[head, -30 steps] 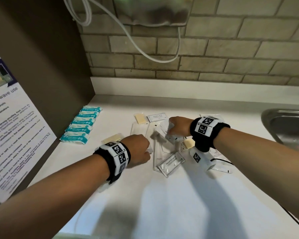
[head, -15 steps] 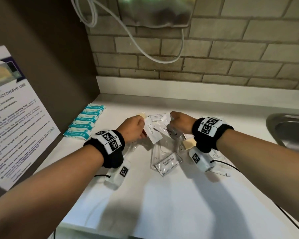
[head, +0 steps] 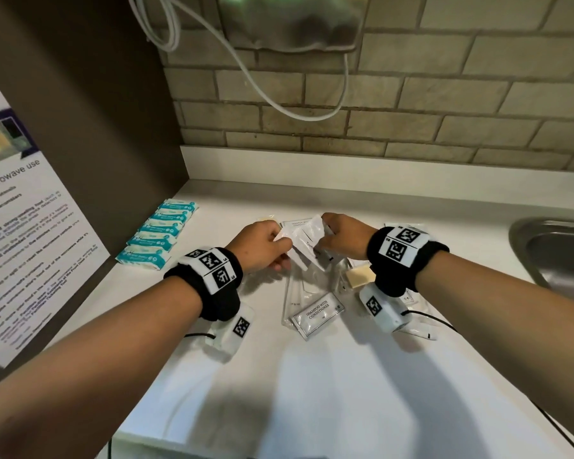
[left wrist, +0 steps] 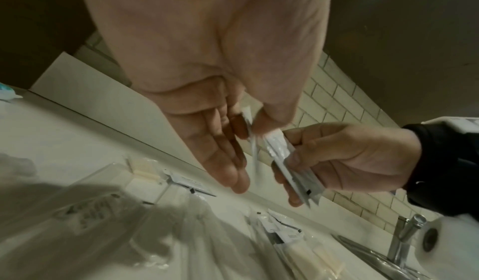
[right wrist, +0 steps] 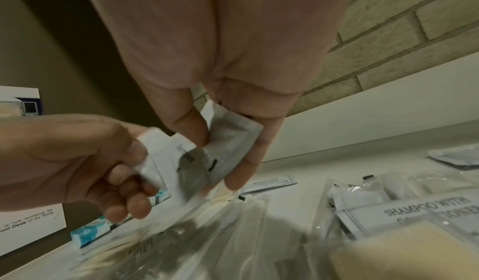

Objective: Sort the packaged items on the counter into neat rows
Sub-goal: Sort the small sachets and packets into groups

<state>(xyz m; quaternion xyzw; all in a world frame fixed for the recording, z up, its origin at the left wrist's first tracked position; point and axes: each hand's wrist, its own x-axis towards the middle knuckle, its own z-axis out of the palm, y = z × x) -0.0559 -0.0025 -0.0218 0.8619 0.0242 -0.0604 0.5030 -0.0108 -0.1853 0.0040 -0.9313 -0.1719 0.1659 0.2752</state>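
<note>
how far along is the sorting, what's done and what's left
Done: the teal packets lie in one neat row at the counter's left. In hand: the left hand and right hand each pinch small white sachets above the pile. Left: a shampoo sachet, a soap bar and clear-wrapped packs overlap in a loose heap mid-counter. Roughly a third done, at a guess.

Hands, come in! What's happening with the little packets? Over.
Left hand and right hand both pinching white sachets above the counter. Blue packs already rowed. Loose packets still jumbled below.
</note>
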